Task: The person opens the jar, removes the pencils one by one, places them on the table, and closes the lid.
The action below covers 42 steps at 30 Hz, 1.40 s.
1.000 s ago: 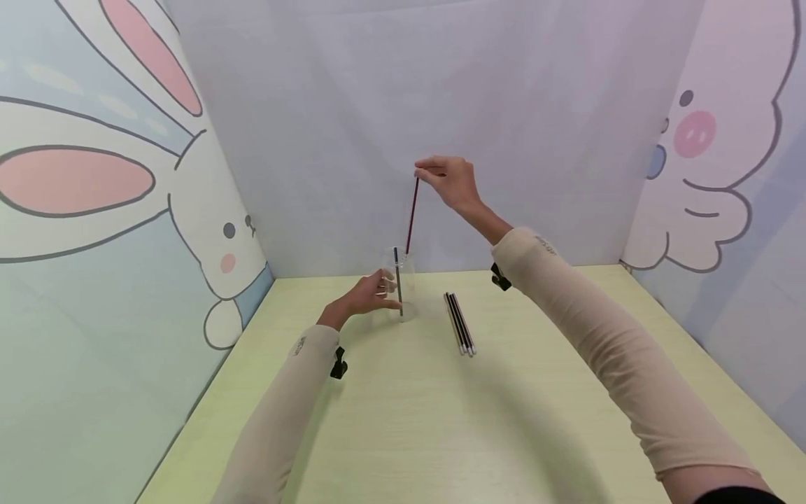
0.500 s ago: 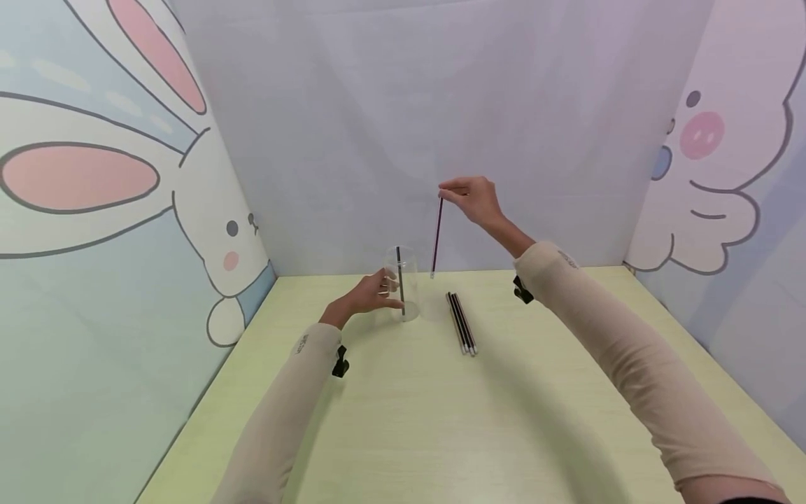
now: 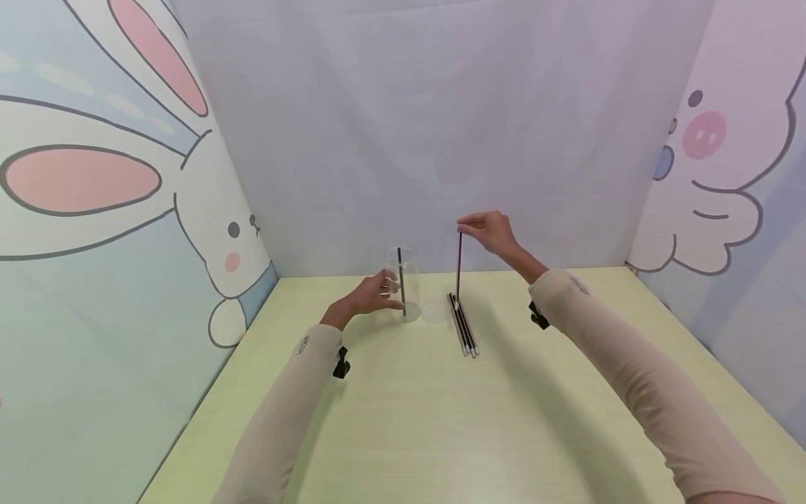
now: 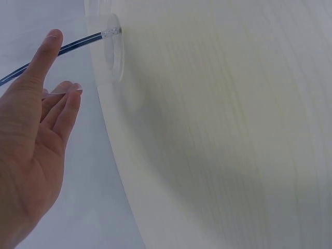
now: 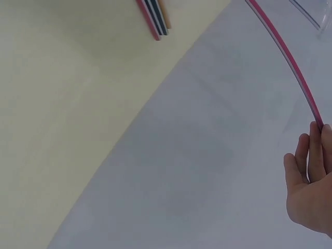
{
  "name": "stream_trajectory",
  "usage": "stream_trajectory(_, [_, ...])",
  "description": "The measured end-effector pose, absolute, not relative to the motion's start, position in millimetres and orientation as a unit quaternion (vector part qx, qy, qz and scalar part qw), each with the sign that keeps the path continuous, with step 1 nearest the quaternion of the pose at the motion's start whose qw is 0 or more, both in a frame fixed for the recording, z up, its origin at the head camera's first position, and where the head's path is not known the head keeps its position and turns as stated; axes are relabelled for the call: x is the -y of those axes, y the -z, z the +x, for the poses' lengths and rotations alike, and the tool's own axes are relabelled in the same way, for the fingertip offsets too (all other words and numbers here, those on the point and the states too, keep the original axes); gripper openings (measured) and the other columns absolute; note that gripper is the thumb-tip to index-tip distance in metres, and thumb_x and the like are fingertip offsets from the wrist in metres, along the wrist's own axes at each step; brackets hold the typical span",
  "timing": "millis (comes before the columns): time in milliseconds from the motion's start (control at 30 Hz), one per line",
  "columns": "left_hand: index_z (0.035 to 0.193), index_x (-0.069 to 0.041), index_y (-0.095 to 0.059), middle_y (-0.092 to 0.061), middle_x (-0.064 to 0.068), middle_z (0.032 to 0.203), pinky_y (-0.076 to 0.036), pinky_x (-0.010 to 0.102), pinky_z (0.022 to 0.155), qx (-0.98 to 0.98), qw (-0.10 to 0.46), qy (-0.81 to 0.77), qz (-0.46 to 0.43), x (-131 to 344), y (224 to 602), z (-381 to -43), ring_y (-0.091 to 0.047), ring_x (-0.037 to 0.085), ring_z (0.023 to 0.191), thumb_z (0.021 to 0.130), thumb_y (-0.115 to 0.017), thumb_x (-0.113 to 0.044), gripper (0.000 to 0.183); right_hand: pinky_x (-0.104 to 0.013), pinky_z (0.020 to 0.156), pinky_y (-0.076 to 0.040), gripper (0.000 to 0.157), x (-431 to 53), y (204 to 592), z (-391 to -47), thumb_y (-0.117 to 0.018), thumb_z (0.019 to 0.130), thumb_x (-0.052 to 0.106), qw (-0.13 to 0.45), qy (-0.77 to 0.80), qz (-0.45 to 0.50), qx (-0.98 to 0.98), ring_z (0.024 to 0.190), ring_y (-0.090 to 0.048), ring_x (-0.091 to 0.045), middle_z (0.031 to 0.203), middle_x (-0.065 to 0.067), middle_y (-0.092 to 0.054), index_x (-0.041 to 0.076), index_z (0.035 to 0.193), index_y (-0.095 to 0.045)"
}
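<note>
My left hand [image 3: 368,294] holds a tall clear cup [image 3: 412,283] on the table, thumb low on its near side and fingers behind. Inside the cup leans a dark pencil [image 4: 80,43], its silvery end at the bottom in the left wrist view. My right hand [image 3: 491,233] pinches a red pencil [image 3: 459,262] near its upper end. That pencil hangs almost upright, pale end down, over the far part of several pencils [image 3: 466,332] lying side by side right of the cup. Whether it touches them, I cannot tell. Red, dark and orange-tan ones show among these pencils [image 5: 154,21].
The light wooden table [image 3: 403,420] ends at a pale grey cloth backdrop [image 3: 352,140]. Cartoon-printed panels [image 3: 113,315] flank it on both sides. A faint pale round patch [image 3: 435,313] shows on the table just right of the cup; its nature is unclear.
My right hand has carried the red pencil from above the cup's rim rightward and down to the lying pencils. My left hand has stayed at the cup.
</note>
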<state>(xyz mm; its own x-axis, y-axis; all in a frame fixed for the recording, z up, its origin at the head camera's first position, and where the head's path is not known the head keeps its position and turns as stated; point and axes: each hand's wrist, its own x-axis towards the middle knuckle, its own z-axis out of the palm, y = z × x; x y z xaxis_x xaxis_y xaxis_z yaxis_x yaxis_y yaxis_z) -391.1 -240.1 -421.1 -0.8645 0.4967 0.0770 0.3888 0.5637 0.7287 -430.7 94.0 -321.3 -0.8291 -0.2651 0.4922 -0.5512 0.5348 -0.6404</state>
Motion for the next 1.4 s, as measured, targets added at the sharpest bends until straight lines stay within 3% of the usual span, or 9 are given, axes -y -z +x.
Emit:
stream_trajectory(567, [0.138, 0.002, -0.041, -0.057, 0.024, 0.144, -0.049, 0.043, 0.113, -0.881, 0.067, -0.391, 0.257, 241, 420, -391, -0.056, 0.038, 0.134, 0.092, -0.081, -0.013, 0.063, -0.054, 0.093, -0.057, 0.027, -116, 377, -431, -0.071, 0.101, 0.018, 0.099, -0.371, 0.21, 0.899, 0.108, -0.07, -0.038, 0.115, -0.022, -0.074, -0.004, 0.117, -0.076])
stream_trajectory(900, [0.137, -0.002, -0.042, -0.058, 0.023, 0.144, -0.05, 0.041, 0.112, -0.882, 0.069, -0.392, 0.253, 239, 420, -394, -0.056, 0.037, 0.135, 0.091, -0.083, -0.015, 0.062, -0.055, 0.096, -0.055, 0.026, -116, 396, -435, -0.07, 0.102, 0.015, 0.09, -0.359, 0.209, 0.905, 0.107, -0.07, -0.04, 0.115, -0.023, -0.074, -0.005, 0.118, -0.075])
stream_trajectory(1400, [0.141, 0.002, -0.041, -0.057, 0.022, 0.145, -0.05, 0.041, 0.112, -0.883, 0.074, -0.394, 0.244, 238, 417, -394, -0.056, 0.036, 0.135, 0.091, -0.083, -0.015, 0.067, -0.055, 0.091, -0.057, 0.024, -116, 416, -435, -0.07, 0.101, 0.013, 0.094, -0.359, 0.205, 0.906, 0.102, -0.072, -0.04, 0.111, -0.023, -0.075, -0.006, 0.114, -0.076])
